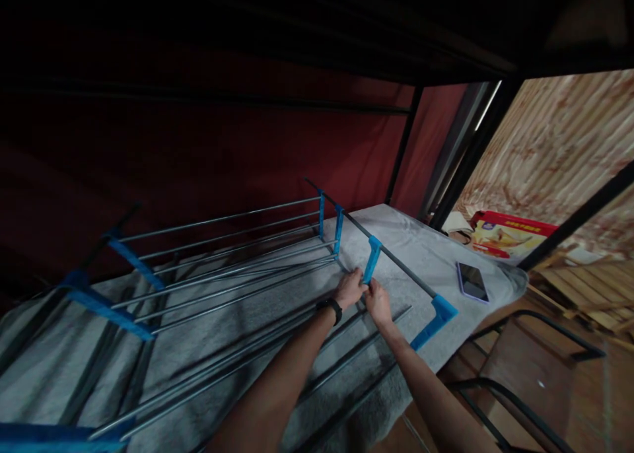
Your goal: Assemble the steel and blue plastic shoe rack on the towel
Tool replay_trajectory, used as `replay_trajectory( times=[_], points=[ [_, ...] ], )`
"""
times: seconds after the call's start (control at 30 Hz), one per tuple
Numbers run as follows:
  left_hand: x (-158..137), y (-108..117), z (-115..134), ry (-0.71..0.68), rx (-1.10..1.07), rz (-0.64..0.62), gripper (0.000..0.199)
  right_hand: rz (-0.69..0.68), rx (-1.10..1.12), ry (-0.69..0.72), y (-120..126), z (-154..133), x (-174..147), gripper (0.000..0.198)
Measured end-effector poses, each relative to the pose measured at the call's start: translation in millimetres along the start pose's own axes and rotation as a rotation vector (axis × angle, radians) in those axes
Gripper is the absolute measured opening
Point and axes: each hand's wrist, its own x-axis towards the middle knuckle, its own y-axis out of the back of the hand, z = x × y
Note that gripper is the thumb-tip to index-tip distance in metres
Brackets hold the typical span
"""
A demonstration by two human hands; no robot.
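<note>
A rack of thin grey metal tubes and blue plastic connectors lies across a grey blanket. My left hand, with a black band at its wrist, is closed at the lower end of one blue connector. Touching the same end from the other side, my right hand is closed too. The fingers hide the connector's tip and any tube end in it. This connector sits on a long dark pole, between a blue end connector nearer me and another blue connector farther off.
Loose tubes lie beneath my forearms. A phone rests on the blanket at right. Beyond are a red-and-yellow box and wooden slats. A chair stands at lower right, and black frame posts rise around the bed.
</note>
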Motion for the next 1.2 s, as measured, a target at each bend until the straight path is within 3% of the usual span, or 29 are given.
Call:
replay_trajectory(
  times=[0.13,0.27,0.37,0.5,0.67,0.77,1.0,1.2],
  points=[
    [-10,49,-35,-0.084,0.096,0.155,0.028,-0.002,0.102,-0.021,7,0,-12,0.032],
    [-16,107,-90,0.049,0.238,0.321,0.033,0.112,0.224,-0.08,27,-24,-33,0.034],
    [-17,130,-120,0.108,0.297,0.329,0.038,0.067,0.344,-0.006,30,-53,-28,0.034],
    [-12,133,-132,0.059,0.329,0.22,0.038,0.002,0.347,0.064,-3,-72,23,0.044],
    [3,128,-126,-0.053,0.317,0.109,0.033,0.005,0.268,-0.148,-67,-51,104,0.054],
    [11,127,-125,-0.096,0.283,0.103,0.033,0.045,0.269,-0.179,-89,-43,132,0.06],
    [11,130,-122,-0.112,0.305,0.13,0.047,0.023,0.349,0.014,-89,-48,156,0.057],
    [13,135,-117,-0.129,0.305,0.181,0.05,-0.043,0.332,-0.021,-79,-55,167,0.037]
  ],
)
